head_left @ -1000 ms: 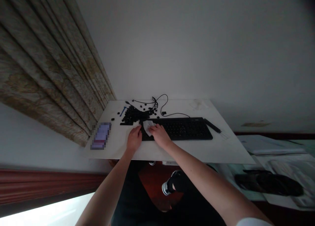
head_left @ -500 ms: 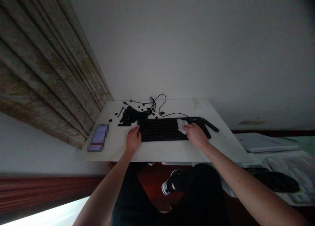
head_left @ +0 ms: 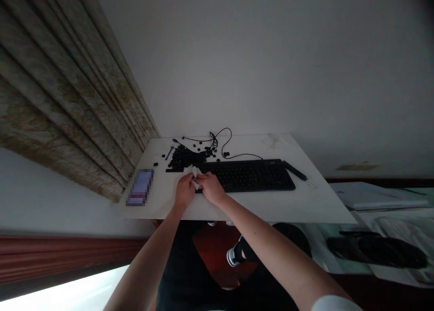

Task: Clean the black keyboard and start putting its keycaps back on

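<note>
Head: right hand [head_left: 212, 189] just beside left hand [head_left: 185, 191]

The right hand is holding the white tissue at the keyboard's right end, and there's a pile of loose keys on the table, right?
No: the head view shows the right hand holding the white tissue at the left end of the keyboard. The pile of loose keys is on the table.

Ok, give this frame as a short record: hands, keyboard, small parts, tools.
Left hand: at the left end of the keyboard; grip unclear
Right hand: holding a white wipe over that end
Keyboard: black, flat on the white table
Loose keycaps: heaped behind the keyboard's left end, some scattered
Blue tool: left of the heap
Black-handled tool: beside the keyboard's right end
</note>
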Available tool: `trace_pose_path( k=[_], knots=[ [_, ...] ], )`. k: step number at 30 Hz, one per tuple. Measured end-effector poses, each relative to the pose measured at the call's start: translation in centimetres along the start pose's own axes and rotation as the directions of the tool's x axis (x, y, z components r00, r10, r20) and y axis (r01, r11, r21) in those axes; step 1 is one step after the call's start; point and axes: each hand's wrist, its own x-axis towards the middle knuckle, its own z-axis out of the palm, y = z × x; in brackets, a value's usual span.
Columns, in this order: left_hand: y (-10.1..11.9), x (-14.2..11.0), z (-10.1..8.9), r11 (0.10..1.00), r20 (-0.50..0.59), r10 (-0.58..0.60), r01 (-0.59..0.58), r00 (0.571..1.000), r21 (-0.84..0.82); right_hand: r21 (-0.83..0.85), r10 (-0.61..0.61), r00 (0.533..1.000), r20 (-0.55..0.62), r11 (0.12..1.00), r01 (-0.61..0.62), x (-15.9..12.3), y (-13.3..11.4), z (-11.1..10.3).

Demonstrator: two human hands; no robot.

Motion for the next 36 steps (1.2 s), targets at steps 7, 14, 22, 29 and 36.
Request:
trace_pose_path(
  k=[7, 14, 22, 29, 36],
  knots=[
    [-0.2, -0.1, 0.3, 1.0, -0.03, 0.015, -0.015, 0.999, 0.01, -0.297, 0.055, 0.998, 0.041, 0.954, -0.04, -6.4, 7.3, -5.1],
    [-0.2, -0.2, 0.8, 0.998, -0.047, 0.043, -0.04, 0.998, 0.055, -0.357, 0.193, 0.98, -0.046, 0.913, -0.196, -13.9, 16.2, -9.6],
    [0.0, -0.2, 0.8, 0.998, -0.058, 0.038, -0.034, 0.998, 0.06, 0.284, 0.291, 0.903, -0.317, 0.937, -0.202, -6.6, 8.4, -5.7],
    [0.4, 0.0, -0.1, 1.0, 0.004, 0.003, -0.003, 1.0, -0.016, 0.622, 0.353, 0.91, -0.216, 0.768, -0.151, 1.3, -1.0, 1.0],
    [0.4, 0.2, -0.1, 0.999, -0.001, -0.007, 0.007, 1.0, -0.041, -0.049, -0.018, 1.0, -0.006, 0.999, 0.018, -2.3, -0.3, -0.3]
  ],
)
